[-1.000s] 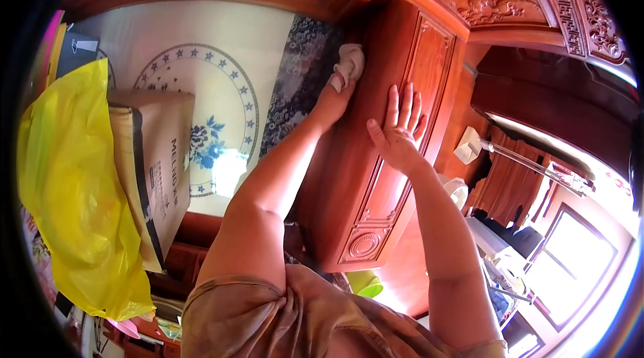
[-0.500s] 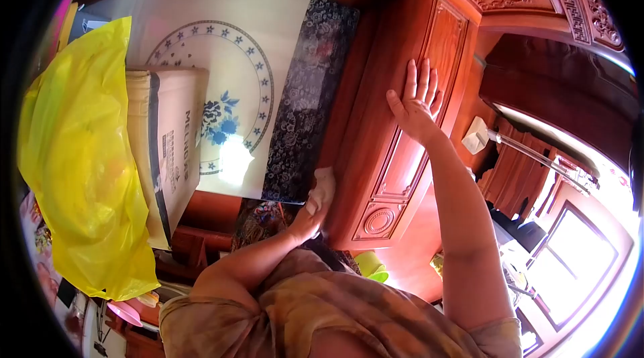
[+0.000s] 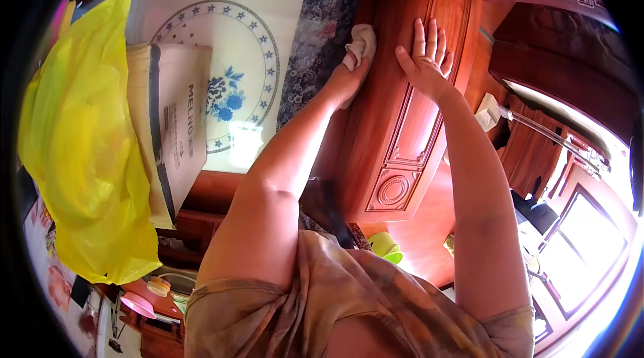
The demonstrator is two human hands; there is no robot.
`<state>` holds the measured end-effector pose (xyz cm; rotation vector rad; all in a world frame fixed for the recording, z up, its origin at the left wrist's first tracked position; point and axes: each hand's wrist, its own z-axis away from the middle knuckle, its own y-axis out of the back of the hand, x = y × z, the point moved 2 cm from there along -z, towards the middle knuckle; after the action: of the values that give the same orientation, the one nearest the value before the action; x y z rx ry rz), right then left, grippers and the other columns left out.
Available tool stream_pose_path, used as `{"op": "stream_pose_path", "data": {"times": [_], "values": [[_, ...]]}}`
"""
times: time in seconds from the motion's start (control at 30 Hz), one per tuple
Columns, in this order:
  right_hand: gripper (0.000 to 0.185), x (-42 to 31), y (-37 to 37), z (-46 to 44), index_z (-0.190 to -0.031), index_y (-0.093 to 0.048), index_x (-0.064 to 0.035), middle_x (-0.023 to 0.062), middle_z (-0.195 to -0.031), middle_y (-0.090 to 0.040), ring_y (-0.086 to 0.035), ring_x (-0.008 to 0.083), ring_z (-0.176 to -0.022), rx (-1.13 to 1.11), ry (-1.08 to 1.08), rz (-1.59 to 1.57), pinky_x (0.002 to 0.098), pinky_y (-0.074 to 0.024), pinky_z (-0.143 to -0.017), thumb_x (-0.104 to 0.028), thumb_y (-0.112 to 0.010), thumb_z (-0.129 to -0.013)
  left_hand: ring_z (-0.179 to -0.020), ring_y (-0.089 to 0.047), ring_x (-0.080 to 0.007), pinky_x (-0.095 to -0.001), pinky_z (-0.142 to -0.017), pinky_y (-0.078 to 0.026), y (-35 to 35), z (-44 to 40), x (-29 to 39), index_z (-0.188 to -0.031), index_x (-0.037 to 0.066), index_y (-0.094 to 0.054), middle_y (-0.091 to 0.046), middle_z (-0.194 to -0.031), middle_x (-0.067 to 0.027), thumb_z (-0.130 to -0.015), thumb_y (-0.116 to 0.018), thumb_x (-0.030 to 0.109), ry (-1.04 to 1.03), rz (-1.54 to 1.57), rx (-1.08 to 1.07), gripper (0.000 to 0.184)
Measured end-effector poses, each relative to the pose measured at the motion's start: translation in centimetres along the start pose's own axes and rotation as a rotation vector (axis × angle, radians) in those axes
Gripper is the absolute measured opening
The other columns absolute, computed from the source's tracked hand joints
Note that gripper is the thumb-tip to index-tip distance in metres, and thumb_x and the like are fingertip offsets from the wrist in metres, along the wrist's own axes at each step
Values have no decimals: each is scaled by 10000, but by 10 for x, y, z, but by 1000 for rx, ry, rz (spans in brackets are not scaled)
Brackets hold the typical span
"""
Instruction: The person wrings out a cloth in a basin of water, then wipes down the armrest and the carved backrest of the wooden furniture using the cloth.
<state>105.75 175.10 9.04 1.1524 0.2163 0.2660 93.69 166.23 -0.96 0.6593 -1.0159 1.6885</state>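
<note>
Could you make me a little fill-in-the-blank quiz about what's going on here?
1. The left hand is gripping a pale ____.
2. The right hand lies on a carved panel made of ____.
3. The plastic bag beside the cardboard box is ____.

Missing words: cloth; wood; yellow.

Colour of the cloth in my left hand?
Off-white or pale cream; the cloth shows best in the head view.

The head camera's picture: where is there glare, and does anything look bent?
Head view: the window is nearly all white; a bright patch glares on the white patterned surface, whose top edge looks bowed; the wooden panel has a paler sheen.
</note>
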Motion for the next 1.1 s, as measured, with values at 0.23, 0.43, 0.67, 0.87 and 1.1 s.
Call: {"op": "stream_pose_path", "data": {"times": [0.23, 0.43, 0.67, 0.87, 1.1], "values": [[727, 6, -8, -5, -1362, 11, -253, 74, -1425, 71, 58, 286, -1303, 45, 13, 6, 537, 7, -987, -638, -227, -793, -1051, -451, -219, -273, -888, -339, -4, 118, -79, -1259, -9, -320, -492, -1133, -179, -878, -419, 327, 9, -267, 34, 518], [713, 4, -8, -3, -1361, 2, -269, 59, -1428, 49, 38, 269, -1307, 62, -13, 26, 537, -9, -989, -645, -207, -792, -953, -480, -186, -286, -826, -380, -15, 235, -126, -1169, 30, -415, -507, -1043, -128, -885, -422, 278, 14, -130, 62, 377], [636, 5, -3, -5, -1357, -75, -289, 61, -1428, 0, -1, 263, -1309, 125, -9, -66, 518, -35, -1004, -595, -231, -821, -914, -449, -104, -249, -820, -372, -16, 279, -149, -1276, 50, -265, -477, -999, -40, -896, -434, 255, 122, 136, 44, 463], [529, 1, -11, 42, -1337, -177, -307, 103, -1419, -52, -57, 282, -1301, 252, 85, -134, 488, -80, -1011, -509, -273, -857, -877, -462, -102, -260, -735, -406, -30, 268, -144, -1273, 79, -257, -491, -993, -44, -874, -478, 276, 360, 502, 194, 497], [564, -6, -50, 117, -1358, -106, -273, 109, -1421, -5, -16, 273, -1308, 175, 169, -86, 453, -22, -1029, -459, -301, -863, -563, -459, -118, -272, -512, -387, -2, 249, -215, -787, 72, -491, -485, -639, -3, -878, -458, 307, 590, 457, 111, 253]]}}
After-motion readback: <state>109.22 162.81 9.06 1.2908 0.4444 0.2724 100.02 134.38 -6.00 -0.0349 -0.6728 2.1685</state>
